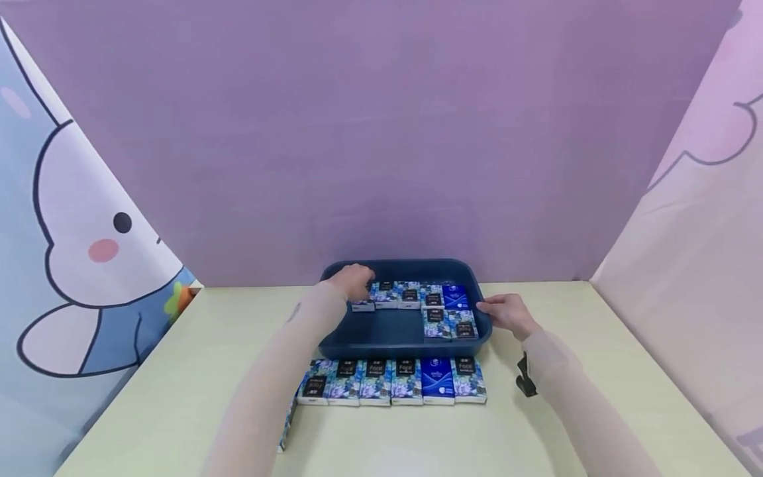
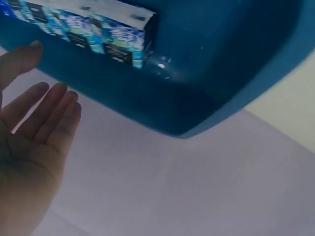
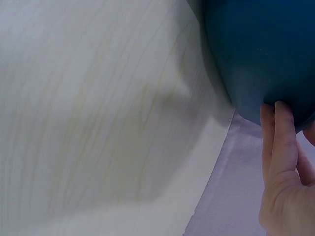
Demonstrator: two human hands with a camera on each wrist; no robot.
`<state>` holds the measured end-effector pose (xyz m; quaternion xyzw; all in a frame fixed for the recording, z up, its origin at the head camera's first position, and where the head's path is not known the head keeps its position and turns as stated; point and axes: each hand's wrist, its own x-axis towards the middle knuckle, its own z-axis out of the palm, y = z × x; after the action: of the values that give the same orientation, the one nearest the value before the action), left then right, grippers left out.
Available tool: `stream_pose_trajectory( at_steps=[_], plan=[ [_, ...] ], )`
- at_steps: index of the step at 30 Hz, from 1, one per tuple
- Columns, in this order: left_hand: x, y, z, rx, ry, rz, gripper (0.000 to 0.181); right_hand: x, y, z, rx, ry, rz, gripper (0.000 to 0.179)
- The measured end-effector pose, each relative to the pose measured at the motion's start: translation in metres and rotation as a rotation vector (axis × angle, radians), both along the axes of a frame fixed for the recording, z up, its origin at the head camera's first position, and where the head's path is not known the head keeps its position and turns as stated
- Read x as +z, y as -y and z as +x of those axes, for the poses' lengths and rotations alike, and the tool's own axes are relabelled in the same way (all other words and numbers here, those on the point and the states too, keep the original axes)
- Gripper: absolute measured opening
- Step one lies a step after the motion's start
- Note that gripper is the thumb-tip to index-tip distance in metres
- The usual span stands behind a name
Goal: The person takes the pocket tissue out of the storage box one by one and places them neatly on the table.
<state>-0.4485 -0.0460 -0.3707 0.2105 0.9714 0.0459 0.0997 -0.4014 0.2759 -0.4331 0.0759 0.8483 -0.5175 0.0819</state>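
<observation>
A dark blue plastic tray (image 1: 381,348) holds several tissue packs with blue floral print, one of them plain blue (image 1: 456,297). They form a back row, with two more packs (image 1: 450,324) in front at the right. My left hand (image 1: 353,281) is over the tray's left end, by the leftmost pack (image 2: 120,42). In the left wrist view its fingers (image 2: 51,110) are loosely bent with nothing between them. At the tray's right side, my right hand (image 1: 507,313) pinches the rim. Its straight fingers (image 3: 283,142) lie against the outer wall; the thumb is mostly out of view.
On the pale table (image 1: 149,397), a row of several tissue packs (image 1: 375,383) lies along the tray's near side. Another pack (image 1: 287,427) is partly hidden by the left forearm. A purple backdrop (image 1: 381,146) stands behind the tray.
</observation>
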Motion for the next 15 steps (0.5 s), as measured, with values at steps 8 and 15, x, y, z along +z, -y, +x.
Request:
stream_pose_trajectory(
  at_steps=[8,15],
  plan=[
    [-0.013,0.000,-0.018,0.157,0.149,0.033,0.056,0.005,0.002,0.007,0.010,-0.020,-0.005,0.044],
    [-0.017,0.002,-0.015,0.266,0.189,0.039,0.059,0.008,0.007,0.011,-0.017,0.000,0.003,0.045]
  ],
)
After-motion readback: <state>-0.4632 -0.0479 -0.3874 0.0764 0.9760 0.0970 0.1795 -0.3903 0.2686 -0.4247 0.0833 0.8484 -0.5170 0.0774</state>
